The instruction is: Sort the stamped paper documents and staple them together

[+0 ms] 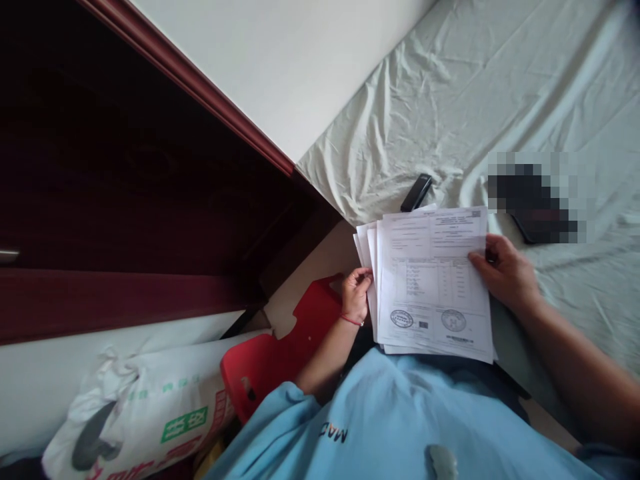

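A loose stack of printed paper sheets (435,280) is held over my lap, fanned a little at its left side. The top sheet carries a table, two round ink stamps and a barcode. My left hand (357,293), with a red cord at the wrist, pinches the sheets at the left edge. At the right edge my right hand (507,270) grips the stack, thumb on the front and fingers partly hidden behind. Just beyond the papers' top edge, a narrow black object (417,193), perhaps a stapler, lies on the bed.
The bed (450,100) has a wrinkled pale green sheet. A dark, pixelated item (543,210) lies on it at right. Dark reddish wooden furniture (125,167) fills the left. Below it are a red plastic seat (280,360) and a white printed sack (150,400).
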`<state>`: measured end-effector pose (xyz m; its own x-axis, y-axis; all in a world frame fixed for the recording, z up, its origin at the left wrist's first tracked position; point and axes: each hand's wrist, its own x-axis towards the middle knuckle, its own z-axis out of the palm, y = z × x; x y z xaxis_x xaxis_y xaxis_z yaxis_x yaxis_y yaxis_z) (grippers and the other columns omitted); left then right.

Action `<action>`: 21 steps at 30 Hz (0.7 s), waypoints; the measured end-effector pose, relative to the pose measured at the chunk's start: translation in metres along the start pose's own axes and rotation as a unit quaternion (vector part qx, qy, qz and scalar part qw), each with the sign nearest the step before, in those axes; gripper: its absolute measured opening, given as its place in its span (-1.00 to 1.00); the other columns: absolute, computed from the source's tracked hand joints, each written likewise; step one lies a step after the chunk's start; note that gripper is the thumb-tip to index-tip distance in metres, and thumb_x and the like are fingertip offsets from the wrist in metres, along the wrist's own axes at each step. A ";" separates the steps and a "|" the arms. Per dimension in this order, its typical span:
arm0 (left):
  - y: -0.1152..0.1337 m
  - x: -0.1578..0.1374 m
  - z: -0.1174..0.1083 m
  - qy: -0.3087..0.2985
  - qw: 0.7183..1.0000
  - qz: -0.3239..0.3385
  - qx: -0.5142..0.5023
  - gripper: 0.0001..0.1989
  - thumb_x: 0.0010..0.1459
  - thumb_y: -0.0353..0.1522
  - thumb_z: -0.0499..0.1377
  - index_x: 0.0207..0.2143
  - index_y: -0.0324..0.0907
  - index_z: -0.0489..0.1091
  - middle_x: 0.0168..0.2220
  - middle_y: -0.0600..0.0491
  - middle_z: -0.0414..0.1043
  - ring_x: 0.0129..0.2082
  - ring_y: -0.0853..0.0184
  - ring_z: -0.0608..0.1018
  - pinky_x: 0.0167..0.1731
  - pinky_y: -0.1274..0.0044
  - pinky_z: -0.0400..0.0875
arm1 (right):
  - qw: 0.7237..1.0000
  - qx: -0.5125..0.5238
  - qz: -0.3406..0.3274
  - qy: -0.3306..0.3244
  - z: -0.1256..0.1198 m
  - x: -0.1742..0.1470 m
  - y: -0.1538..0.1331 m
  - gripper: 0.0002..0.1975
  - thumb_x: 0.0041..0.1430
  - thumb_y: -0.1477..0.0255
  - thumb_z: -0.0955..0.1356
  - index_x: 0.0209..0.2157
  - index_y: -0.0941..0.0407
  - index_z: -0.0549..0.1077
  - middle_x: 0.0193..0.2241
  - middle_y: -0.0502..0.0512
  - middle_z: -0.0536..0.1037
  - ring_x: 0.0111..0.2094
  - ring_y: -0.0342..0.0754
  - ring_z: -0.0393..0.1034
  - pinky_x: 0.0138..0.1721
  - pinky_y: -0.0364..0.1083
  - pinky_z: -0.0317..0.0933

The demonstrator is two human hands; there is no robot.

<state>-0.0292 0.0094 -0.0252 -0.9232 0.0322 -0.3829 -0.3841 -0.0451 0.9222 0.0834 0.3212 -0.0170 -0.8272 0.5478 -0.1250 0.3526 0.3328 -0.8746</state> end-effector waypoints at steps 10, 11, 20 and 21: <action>-0.005 -0.003 0.004 -0.030 0.998 -0.018 -0.048 -0.53 -0.18 -0.14 0.62 -0.21 -0.11 0.67 -0.17 0.07 0.72 -0.13 0.27 0.65 0.05 0.42 0.47 | 0.999 -0.037 0.010 -0.007 -0.003 0.001 -0.008 -0.57 0.24 0.16 0.38 0.10 -0.01 0.49 -0.14 0.19 0.72 -0.19 0.16 0.62 -0.10 0.12 0.46; -0.004 -0.003 0.004 -0.030 0.998 -0.028 -0.049 -0.52 -0.20 -0.13 0.63 -0.24 -0.12 0.67 -0.20 0.07 0.71 -0.16 0.28 0.64 0.02 0.43 0.47 | 0.999 -0.045 0.009 -0.005 -0.004 0.001 -0.010 -0.57 0.24 0.17 0.38 0.09 0.00 0.49 -0.15 0.19 0.72 -0.20 0.16 0.62 -0.11 0.12 0.47; -0.003 -0.002 0.004 -0.039 0.996 -0.067 -0.035 -0.43 -0.35 -0.10 0.69 -0.45 -0.18 0.49 -0.45 0.17 0.53 -0.42 0.43 0.49 -0.24 0.53 0.37 | 1.000 -0.012 0.009 -0.001 -0.002 0.001 -0.006 -0.48 0.28 0.15 0.39 0.21 0.02 0.41 0.05 0.28 0.71 -0.13 0.15 0.66 -0.10 0.12 0.52; -0.003 -0.002 0.005 -0.039 0.996 -0.072 -0.039 -0.41 -0.36 -0.10 0.70 -0.45 -0.18 0.47 -0.45 0.17 0.53 -0.42 0.43 0.49 -0.25 0.53 0.37 | 1.000 -0.012 0.006 -0.006 -0.002 0.001 -0.006 -0.46 0.29 0.13 0.38 0.22 0.03 0.40 0.05 0.28 0.71 -0.11 0.17 0.67 -0.09 0.13 0.52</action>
<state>-0.0259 0.0141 -0.0265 -0.8555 0.1216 -0.5033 -0.5156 -0.1107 0.8496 0.0815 0.3214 -0.0111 -0.8276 0.5432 -0.1416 0.3731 0.3438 -0.8617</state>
